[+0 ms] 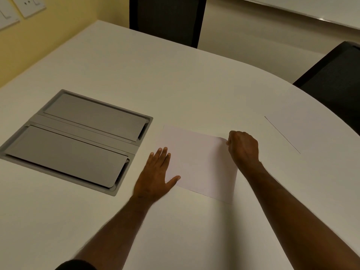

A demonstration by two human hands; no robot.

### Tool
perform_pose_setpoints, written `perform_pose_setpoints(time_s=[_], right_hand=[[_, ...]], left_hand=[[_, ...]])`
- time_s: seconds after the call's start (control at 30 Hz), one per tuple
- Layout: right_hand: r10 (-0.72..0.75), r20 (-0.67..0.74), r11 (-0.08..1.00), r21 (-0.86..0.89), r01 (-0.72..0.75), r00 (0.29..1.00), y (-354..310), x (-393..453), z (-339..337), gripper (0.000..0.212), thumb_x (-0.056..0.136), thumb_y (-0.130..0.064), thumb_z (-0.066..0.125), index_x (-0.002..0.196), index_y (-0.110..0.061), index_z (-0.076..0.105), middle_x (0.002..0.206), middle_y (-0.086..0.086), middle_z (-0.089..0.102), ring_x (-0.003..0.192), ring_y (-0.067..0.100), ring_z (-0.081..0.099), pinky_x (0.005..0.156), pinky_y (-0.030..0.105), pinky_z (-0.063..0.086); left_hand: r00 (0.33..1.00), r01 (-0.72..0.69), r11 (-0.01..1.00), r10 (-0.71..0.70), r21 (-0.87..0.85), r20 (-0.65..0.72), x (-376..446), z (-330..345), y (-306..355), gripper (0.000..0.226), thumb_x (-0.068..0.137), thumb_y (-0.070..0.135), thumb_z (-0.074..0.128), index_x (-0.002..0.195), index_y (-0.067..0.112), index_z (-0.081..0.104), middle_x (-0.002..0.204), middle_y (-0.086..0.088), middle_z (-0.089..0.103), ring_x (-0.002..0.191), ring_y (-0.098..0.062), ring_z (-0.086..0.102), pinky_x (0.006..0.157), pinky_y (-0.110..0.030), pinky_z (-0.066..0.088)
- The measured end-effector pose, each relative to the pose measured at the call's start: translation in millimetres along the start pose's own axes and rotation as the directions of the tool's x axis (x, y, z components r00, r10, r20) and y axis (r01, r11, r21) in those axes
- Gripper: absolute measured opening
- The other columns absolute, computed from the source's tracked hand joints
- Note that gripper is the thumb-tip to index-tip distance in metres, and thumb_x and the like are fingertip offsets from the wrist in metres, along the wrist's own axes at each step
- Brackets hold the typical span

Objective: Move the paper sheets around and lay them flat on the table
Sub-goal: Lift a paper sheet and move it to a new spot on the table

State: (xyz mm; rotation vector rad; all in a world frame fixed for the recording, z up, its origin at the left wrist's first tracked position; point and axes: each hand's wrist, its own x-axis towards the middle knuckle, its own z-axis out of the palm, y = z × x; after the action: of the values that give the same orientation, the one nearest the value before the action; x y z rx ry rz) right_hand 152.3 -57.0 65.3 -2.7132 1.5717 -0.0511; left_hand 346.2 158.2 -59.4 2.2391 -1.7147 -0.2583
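Note:
A white paper sheet [200,162] lies on the white table [155,78] in front of me. My left hand [155,174] rests flat with fingers spread on the sheet's near left corner. My right hand [243,148] is closed, pinching the sheet's far right corner, which curls up slightly off the table. A second white sheet [311,125] lies flat to the right, near the table's curved edge; only its left edge line shows clearly.
A grey recessed cable box [78,139] with two closed lids is set into the table at the left. Two dark chairs stand beyond the table, one at the far edge [167,18], one at the right [337,75]. Wall sockets [25,4] sit top left.

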Motion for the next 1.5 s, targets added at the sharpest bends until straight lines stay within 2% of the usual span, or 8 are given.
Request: perform_pose_setpoints(time_s=[0.3,0.47,0.83,0.93,1.03,1.17,1.3,1.5], right_hand=[[0.014,0.039,1.000,-0.015,-0.014,0.999,14.0,4.9,13.4,0.025,0.102,-0.018,0.050,0.098,-0.008,0.073,0.101,0.013,0.074,0.087,0.035,0.067,0.070,0.035,0.049],[-0.091,-0.059,0.996,-0.003,0.091,0.994,15.7,-6.1,17.0,0.026,0.103,-0.024,0.054,0.118,-0.017,0.074,0.153,0.015,0.047,0.119,0.037,0.061,0.073,0.041,0.054],[0.112,-0.143,0.880,0.474,-0.032,0.983,-7.4,-33.6,-36.7,0.014,0.091,-0.017,0.067,0.092,-0.020,0.081,0.087,-0.004,0.079,0.076,0.017,0.071,0.070,0.029,0.055],[0.237,-0.099,0.676,0.731,-0.091,0.966,-8.7,-48.8,-55.7,0.009,0.087,-0.018,0.072,0.086,-0.020,0.081,0.077,-0.009,0.076,0.066,0.011,0.071,0.059,0.028,0.060],[0.349,-0.025,0.408,0.904,-0.128,0.937,-12.1,-66.9,-71.1,0.006,0.086,-0.014,0.077,0.087,-0.018,0.081,0.080,-0.001,0.077,0.071,0.017,0.073,0.056,0.032,0.061],[0.445,0.123,0.075,0.982,-0.173,0.887,-27.3,-96.7,-87.3,0.005,0.084,-0.011,0.079,0.087,-0.016,0.079,0.078,-0.002,0.077,0.070,0.012,0.073,0.056,0.027,0.059],[0.414,0.268,-0.149,0.963,-0.226,0.870,-50.9,-131.7,-100.7,0.004,0.086,-0.011,0.078,0.089,-0.013,0.078,0.087,0.004,0.078,0.074,0.015,0.074,0.062,0.027,0.060],[0.331,0.369,-0.233,0.924,-0.304,0.868,-96.9,-195.0,-111.2,0.009,0.086,-0.007,0.075,0.095,-0.011,0.075,0.093,0.006,0.077,0.079,0.017,0.075,0.061,0.025,0.060]], left_hand=[[0.999,-0.005,0.999,0.006,0.047,-0.033,-0.1,1.5,1.0,0.090,0.094,0.075,0.022,0.157,0.010,0.023,0.167,-0.007,0.012,0.156,-0.021,0.005,0.127,-0.045,0.005],[0.999,-0.001,0.999,0.002,0.053,-0.036,0.4,1.2,0.2,0.091,0.094,0.075,0.021,0.157,0.010,0.024,0.167,-0.007,0.013,0.156,-0.022,0.006,0.126,-0.045,0.005],[0.973,-0.021,0.974,-0.031,-0.224,-0.227,-4.7,-8.0,-1.7,0.087,0.096,0.069,0.037,0.161,0.017,0.010,0.170,-0.001,0.006,0.157,-0.016,0.001,0.128,-0.043,0.010],[0.885,0.129,0.785,-0.367,-0.606,-0.286,-6.6,-22.6,8.1,0.086,0.094,0.062,0.052,0.160,0.021,0.016,0.169,0.001,0.015,0.156,-0.016,0.014,0.124,-0.034,0.020],[0.707,0.132,0.329,-0.693,-0.935,-0.144,5.4,-51.3,26.6,0.076,0.092,0.049,0.062,0.153,0.010,0.037,0.156,-0.009,0.045,0.142,-0.024,0.046,0.110,-0.028,0.045],[0.669,-0.015,-0.122,-0.739,-0.992,0.081,10.6,-98.2,40.3,0.037,0.095,0.034,0.067,0.123,0.010,0.068,0.110,0.001,0.076,0.106,-0.026,0.073,0.080,-0.031,0.062],[0.695,-0.040,-0.085,-0.718,-0.996,0.033,-4.2,-155.7,41.1,0.018,0.091,0.033,0.072,0.081,0.018,0.077,0.074,0.002,0.078,0.064,-0.015,0.073,0.051,-0.025,0.055],[0.771,-0.033,-0.081,-0.637,-0.996,0.027,-62.2,-233.7,19.8,0.034,0.078,0.050,0.075,0.081,0.017,0.076,0.075,-0.002,0.078,0.062,-0.017,0.073,0.049,-0.025,0.054]])
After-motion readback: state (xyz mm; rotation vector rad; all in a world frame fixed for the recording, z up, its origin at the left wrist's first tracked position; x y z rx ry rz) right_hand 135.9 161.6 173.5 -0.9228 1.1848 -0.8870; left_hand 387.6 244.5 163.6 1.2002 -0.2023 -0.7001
